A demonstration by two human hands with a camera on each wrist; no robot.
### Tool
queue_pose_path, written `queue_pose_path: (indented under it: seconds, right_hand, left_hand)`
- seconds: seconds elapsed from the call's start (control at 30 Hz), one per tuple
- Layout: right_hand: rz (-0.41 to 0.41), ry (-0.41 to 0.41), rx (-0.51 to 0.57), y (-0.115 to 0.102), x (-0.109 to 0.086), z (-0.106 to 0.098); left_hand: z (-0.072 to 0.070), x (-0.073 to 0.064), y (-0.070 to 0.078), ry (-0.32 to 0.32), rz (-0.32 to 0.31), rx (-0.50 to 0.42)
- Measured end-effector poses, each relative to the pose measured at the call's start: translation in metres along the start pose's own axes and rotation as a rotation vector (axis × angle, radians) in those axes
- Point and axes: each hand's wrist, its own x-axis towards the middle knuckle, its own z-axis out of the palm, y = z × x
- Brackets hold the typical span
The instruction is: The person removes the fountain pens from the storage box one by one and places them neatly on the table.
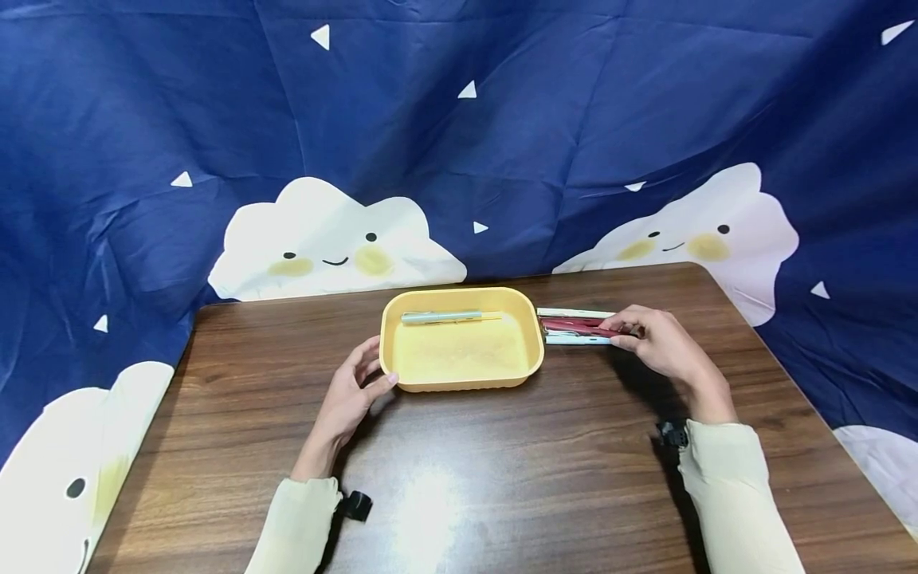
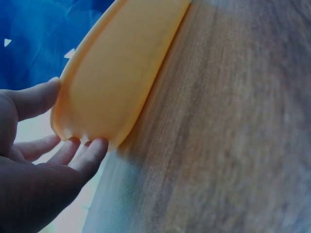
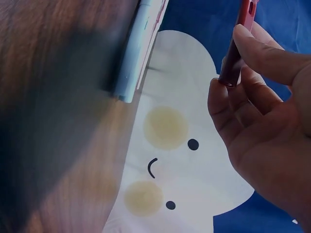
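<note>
My left hand (image 1: 351,395) grips the near left corner of a shallow yellow tray (image 1: 459,381). In the left wrist view its thumb is at the rim and the bent fingers lie against the end wall (image 2: 97,92). Between thumb and fingers, my right hand (image 1: 663,343) pinches the end of a dark red pen (image 3: 232,63), raised over other pens just right of the tray. Among these are a white pen (image 1: 574,312) at the back and a light blue pen (image 1: 574,340) in front. Inside the tray, along its far side, lies a grey-blue pen (image 1: 441,317) with a thin yellow end.
The brown wooden table (image 1: 502,462) extends to both sides and toward me. Behind it hangs a dark blue cloth (image 1: 430,119) printed with smiling white clouds. Each wrist wears a small black camera, such as the left one (image 1: 356,505).
</note>
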Motion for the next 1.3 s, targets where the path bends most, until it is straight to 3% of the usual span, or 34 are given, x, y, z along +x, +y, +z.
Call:
queue_pose_path:
  seconds: [0.93,1.3]
  right_hand:
    - [0.071,-0.08,0.008,0.026,-0.008,0.013]
    - [0.166,-0.174,0.024,0.034,-0.009,0.018]
  left_hand:
    - [0.0,0.0,0.0,0.001,0.0,-0.021]
    - [0.0,0.0,-0.001,0.002,0.001,-0.004]
